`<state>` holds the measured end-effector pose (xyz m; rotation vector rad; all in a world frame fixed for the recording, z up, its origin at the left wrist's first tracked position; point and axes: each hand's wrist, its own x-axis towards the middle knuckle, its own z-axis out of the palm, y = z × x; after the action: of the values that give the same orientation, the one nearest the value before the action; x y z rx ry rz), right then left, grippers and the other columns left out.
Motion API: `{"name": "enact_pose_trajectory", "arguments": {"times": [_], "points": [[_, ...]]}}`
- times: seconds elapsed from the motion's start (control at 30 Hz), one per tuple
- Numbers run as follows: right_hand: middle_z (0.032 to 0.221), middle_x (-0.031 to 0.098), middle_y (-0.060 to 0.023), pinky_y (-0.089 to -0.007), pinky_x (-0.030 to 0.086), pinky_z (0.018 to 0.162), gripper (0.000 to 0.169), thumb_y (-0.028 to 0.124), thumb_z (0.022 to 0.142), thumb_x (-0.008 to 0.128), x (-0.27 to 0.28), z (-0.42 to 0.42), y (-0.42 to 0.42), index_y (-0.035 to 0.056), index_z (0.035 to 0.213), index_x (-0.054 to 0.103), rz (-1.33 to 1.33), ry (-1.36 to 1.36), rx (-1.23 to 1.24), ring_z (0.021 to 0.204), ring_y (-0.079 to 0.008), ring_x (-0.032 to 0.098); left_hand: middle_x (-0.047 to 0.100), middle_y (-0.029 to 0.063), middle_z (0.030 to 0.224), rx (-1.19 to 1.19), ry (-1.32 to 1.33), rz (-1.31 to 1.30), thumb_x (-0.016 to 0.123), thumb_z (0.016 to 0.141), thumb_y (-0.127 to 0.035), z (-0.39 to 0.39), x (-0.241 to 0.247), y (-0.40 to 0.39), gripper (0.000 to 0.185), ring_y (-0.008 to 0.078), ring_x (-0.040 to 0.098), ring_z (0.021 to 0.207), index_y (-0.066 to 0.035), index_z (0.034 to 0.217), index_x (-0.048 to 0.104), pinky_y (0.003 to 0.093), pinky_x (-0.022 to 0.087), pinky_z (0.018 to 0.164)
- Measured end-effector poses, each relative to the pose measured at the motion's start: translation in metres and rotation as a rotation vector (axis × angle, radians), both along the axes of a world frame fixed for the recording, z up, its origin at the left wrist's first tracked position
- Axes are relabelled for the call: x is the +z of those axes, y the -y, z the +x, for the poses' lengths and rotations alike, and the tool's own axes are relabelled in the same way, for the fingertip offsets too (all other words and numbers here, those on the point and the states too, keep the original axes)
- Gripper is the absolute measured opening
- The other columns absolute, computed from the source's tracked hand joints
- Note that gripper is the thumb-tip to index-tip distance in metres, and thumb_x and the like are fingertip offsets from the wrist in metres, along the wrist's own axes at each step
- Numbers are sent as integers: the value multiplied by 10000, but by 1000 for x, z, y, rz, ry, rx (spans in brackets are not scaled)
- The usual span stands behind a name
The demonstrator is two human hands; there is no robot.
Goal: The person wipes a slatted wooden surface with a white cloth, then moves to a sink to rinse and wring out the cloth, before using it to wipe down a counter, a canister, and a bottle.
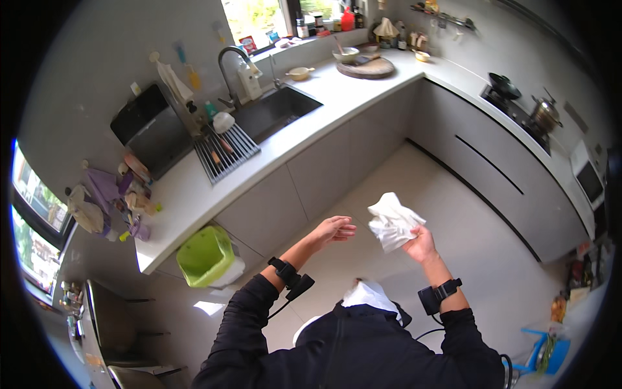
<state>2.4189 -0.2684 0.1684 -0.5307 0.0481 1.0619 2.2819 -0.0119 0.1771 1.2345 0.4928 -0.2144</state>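
Observation:
My right hand (421, 244) grips a crumpled white cloth or paper towel (392, 220) by its lower right edge, in the air over the floor. To the left of it, my left hand (334, 231) is held out with its fingers extended and nothing in it, apart from the white piece. Both wrists wear black straps with small black devices. Another white item (370, 295) lies against the front of my dark jacket, near the collar; what it is cannot be told.
Before me runs an L-shaped white counter (286, 150) with a dark sink (277, 111), a drying rack (226, 150) and a round wooden board (365, 68). A bin with a green liner (206, 256) stands below its left end. A wok (504, 86) and kettle (545, 114) are at right.

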Motion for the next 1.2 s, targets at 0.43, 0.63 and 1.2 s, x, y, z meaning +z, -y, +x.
{"name": "enact_pose_trajectory", "arguments": {"times": [0.43, 0.63, 1.2], "points": [[1295, 428, -189, -406, 306, 1039, 479, 116, 841, 338, 43, 172, -395, -71, 1282, 320, 128, -64, 433, 1202, -290, 418, 572, 76, 1021, 622, -28, 203, 480, 901, -217, 96, 29, -334, 289, 188, 547, 987, -38, 1127, 502, 333, 479, 822], [1330, 396, -185, -442, 281, 1043, 477, 202, 892, 309, 49, 199, -527, -30, 1309, 315, 196, -117, 441, 1222, -318, 393, 548, 21, 880, 834, -79, 486, 519, 838, -188, 158, 23, -543, 258, 124, 524, 779, -50, 1055, 537, 310, 473, 720], [1339, 387, -179, -433, 252, 1057, 476, 225, 906, 275, 52, 267, -741, -16, 1313, 322, 160, -97, 529, 1221, -310, 393, 528, 128, 1206, -28, -879, 1996, 327, 917, -379, 223, 51, -738, 489, 304, 365, 1216, -5, 1093, 588, 445, 104, 1095]]}}
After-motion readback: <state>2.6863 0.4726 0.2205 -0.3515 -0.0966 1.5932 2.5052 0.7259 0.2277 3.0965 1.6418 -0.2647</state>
